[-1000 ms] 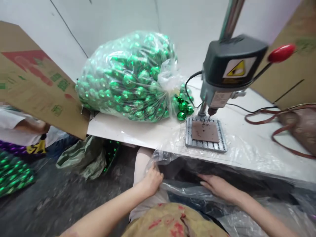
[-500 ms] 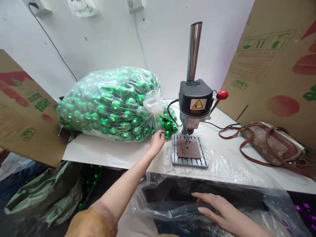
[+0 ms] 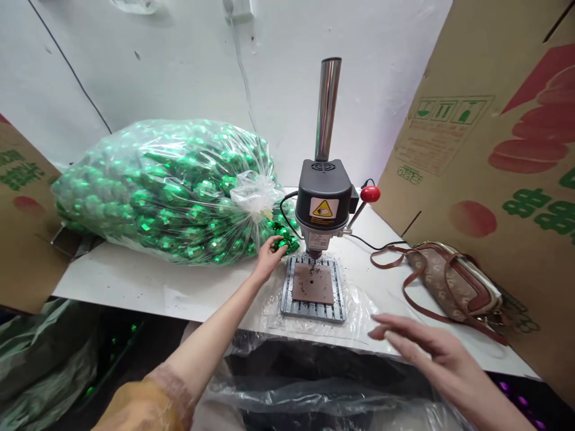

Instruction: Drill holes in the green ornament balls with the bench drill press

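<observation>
Loose green balls (image 3: 290,242) are located on the desk (image 3: 179,293), between the gathered neck of the clear bag (image 3: 157,191) and the drill press (image 3: 324,194). The balls are reached by the left hand (image 3: 268,260); its fingers are curled at them, but whether one is gripped cannot be told. The right hand (image 3: 442,353) is positioned near the desk's front edge, with fingers loosely parted and nothing grasped. A brown plate (image 3: 321,288) is seated on the slotted base (image 3: 286,308). A handbag (image 3: 444,278) is placed at the right.
</observation>
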The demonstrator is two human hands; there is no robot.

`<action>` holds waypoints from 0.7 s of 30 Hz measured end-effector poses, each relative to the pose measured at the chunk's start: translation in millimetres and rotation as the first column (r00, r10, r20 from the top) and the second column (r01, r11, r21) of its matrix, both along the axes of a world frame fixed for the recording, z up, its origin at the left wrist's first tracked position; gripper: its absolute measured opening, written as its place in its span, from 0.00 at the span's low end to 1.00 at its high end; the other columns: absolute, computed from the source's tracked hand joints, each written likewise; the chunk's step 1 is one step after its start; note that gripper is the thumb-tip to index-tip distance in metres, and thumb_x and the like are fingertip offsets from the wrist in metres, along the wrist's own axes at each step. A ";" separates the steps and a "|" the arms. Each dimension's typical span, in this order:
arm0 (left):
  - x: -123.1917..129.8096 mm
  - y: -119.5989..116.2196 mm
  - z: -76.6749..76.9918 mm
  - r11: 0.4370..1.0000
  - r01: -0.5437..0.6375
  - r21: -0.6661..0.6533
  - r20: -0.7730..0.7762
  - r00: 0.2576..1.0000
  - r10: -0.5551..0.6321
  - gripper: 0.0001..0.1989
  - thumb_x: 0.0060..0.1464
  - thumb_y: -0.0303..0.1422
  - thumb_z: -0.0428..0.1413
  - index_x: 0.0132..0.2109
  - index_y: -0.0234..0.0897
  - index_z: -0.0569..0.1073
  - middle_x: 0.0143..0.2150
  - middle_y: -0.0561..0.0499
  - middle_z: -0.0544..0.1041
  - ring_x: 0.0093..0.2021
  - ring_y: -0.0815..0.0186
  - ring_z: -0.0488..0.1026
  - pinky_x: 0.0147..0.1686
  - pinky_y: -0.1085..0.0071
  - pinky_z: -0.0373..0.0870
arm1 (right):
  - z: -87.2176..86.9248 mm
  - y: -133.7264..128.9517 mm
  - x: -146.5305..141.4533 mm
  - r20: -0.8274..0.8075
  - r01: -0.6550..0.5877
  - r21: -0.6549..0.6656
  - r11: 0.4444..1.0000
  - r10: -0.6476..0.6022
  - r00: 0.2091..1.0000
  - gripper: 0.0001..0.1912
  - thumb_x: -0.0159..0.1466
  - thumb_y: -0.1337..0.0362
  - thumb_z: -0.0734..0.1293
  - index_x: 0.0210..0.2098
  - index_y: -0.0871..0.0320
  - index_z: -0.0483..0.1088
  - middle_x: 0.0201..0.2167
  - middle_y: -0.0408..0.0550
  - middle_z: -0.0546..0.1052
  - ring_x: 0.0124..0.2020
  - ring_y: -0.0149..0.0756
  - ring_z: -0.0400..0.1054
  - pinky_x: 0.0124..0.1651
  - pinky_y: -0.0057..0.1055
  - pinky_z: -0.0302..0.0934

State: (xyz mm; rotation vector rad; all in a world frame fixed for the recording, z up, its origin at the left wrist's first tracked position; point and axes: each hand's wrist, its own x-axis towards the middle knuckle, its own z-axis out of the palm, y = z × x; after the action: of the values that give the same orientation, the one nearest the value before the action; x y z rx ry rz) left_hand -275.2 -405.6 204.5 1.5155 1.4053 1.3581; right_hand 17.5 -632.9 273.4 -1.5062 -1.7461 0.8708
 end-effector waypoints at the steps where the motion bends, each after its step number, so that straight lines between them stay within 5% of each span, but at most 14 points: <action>1: -1.5 -7.0 2.3 0.998 0.067 -0.007 0.145 0.987 -0.065 0.20 0.52 0.39 0.61 0.50 0.38 0.72 0.33 0.51 0.73 0.34 0.65 0.71 0.35 0.71 0.69 | 9.2 5.6 5.5 -0.041 0.057 0.081 0.995 -0.054 0.998 0.20 0.60 0.46 0.67 0.46 0.48 0.76 0.39 0.46 0.81 0.44 0.37 0.75 0.51 0.29 0.70; 4: -0.2 -29.2 5.4 0.962 0.270 -0.034 0.560 0.803 -0.206 0.26 0.47 0.44 0.65 0.50 0.39 0.71 0.36 0.51 0.75 0.34 0.66 0.73 0.34 0.70 0.71 | 35.6 27.1 14.9 -0.195 0.225 0.261 0.939 -0.177 0.965 0.17 0.58 0.48 0.69 0.42 0.49 0.76 0.32 0.45 0.80 0.38 0.35 0.76 0.46 0.29 0.71; 7: 9.8 -42.6 2.5 0.934 0.349 -0.075 0.680 0.703 -0.208 0.26 0.45 0.44 0.67 0.48 0.39 0.70 0.39 0.50 0.76 0.35 0.66 0.74 0.34 0.69 0.73 | 57.8 55.1 9.8 -0.412 0.361 0.290 0.886 -0.225 0.883 0.18 0.57 0.48 0.71 0.43 0.49 0.75 0.32 0.45 0.80 0.35 0.35 0.75 0.40 0.30 0.72; 13: 27.6 -44.0 -7.6 0.928 0.359 -0.097 0.604 0.763 -0.232 0.29 0.44 0.42 0.68 0.53 0.36 0.72 0.47 0.44 0.77 0.42 0.64 0.75 0.36 0.72 0.70 | 85.5 114.0 -27.4 -0.590 0.384 0.395 0.835 -0.090 0.802 0.21 0.56 0.51 0.73 0.46 0.50 0.73 0.42 0.46 0.77 0.37 0.30 0.73 0.40 0.28 0.72; 18: 25.5 -42.1 -13.9 0.928 0.368 -0.058 0.562 0.780 -0.275 0.30 0.44 0.42 0.69 0.52 0.35 0.71 0.42 0.46 0.78 0.41 0.65 0.75 0.39 0.71 0.69 | 99.0 150.9 -59.6 -0.669 0.389 0.427 0.816 -0.005 0.744 0.16 0.59 0.49 0.68 0.35 0.55 0.68 0.32 0.43 0.75 0.29 0.26 0.69 0.32 0.26 0.68; 21: 25.6 -36.8 -19.8 0.913 0.409 0.008 0.521 0.777 -0.353 0.28 0.43 0.41 0.69 0.49 0.35 0.71 0.41 0.48 0.78 0.42 0.65 0.74 0.44 0.69 0.68 | 107.0 167.1 -69.5 -0.600 0.340 0.503 0.794 0.039 0.799 0.20 0.62 0.43 0.63 0.29 0.55 0.63 0.25 0.43 0.70 0.25 0.28 0.66 0.28 0.28 0.65</action>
State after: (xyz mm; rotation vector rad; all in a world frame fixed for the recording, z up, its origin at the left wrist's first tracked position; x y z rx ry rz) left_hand -249.6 -442.3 184.7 1.1618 0.7658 1.2755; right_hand -52.0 -465.8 380.3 -0.8174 -1.2263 0.5339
